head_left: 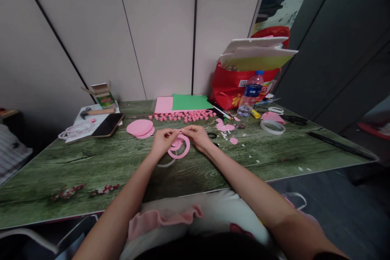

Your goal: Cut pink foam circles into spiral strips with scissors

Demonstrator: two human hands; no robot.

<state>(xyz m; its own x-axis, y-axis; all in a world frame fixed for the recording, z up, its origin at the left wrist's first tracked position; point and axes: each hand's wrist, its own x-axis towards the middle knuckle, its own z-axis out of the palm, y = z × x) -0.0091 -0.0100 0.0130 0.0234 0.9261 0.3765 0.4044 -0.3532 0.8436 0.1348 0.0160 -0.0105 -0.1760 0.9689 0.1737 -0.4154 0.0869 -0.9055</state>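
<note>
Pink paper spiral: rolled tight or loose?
Mostly loose: the pink spiral shows open loops below the left hand and right hand; pinched end, cannot tell.

Dim, soft light leaves the flat dark-grey panels (pixel 344 36) at right shadowy, while wide-angle distortion stretches the edges.

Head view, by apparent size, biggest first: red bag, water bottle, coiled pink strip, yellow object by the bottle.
1. red bag
2. water bottle
3. coiled pink strip, outer outline
4. yellow object
</note>
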